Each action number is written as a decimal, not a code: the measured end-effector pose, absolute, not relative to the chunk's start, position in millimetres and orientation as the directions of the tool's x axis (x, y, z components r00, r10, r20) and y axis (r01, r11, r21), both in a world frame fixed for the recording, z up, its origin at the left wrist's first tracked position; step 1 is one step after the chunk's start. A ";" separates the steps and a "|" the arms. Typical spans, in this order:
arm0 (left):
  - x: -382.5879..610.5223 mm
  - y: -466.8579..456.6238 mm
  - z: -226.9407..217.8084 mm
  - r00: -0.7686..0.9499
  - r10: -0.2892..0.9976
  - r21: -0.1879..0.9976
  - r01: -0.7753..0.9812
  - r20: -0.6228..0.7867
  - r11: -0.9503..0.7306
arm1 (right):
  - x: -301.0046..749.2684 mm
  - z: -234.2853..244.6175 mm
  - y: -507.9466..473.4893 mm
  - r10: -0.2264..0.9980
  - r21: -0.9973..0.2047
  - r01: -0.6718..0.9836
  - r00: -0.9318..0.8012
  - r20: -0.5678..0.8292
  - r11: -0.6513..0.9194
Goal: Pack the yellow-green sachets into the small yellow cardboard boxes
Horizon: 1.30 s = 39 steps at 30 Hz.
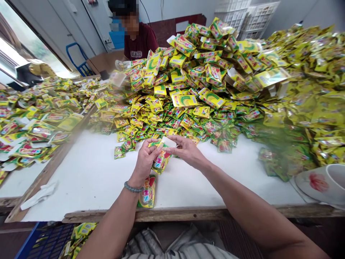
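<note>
My left hand (145, 160), with a beaded bracelet at the wrist, is closed around a yellow-green candy box (161, 164). The box is tilted, its printed front facing me. At its top end, my right hand (188, 151) pinches the white cardboard flap (169, 142) between thumb and fingers. Below my left wrist a second candy box (147, 194) lies flat near the table's front edge, partly covered by the wrist. Just beyond my hands, small green and yellow candy packets (175, 120) are heaped on the white table (205, 190).
Yellow boxes (185, 72) form a tall pile at the back. More yellow packets (323, 104) fill the right side, beside a flowered white bowl (314, 181). Flapped boxes (29, 147) lie beyond the wooden strip (51, 172). A co-worker (138, 36) is behind the pile; a blue crate (45, 241) stands below.
</note>
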State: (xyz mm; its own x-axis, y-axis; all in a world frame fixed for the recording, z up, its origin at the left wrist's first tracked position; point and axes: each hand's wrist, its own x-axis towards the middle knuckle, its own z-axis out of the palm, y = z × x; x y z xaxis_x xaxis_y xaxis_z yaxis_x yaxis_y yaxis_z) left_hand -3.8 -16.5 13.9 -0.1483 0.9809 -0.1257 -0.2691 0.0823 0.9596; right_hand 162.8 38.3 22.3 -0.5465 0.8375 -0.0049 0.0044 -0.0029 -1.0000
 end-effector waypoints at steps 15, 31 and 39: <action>1.7 -18.1 13.0 -0.087 0.987 0.949 -0.296 -0.138 0.107 | 163.1 20.0 38.3 0.830 -0.987 0.125 -0.558 0.012 0.098; 6.4 -19.8 18.3 -0.109 0.980 0.914 -0.390 -0.168 0.113 | 159.6 31.7 27.1 0.808 -0.887 0.188 -0.521 0.275 0.422; -0.4 -18.9 14.2 -0.219 0.973 0.960 -0.279 -0.078 0.014 | 161.3 28.9 28.9 0.808 -0.878 0.242 -0.541 0.232 0.414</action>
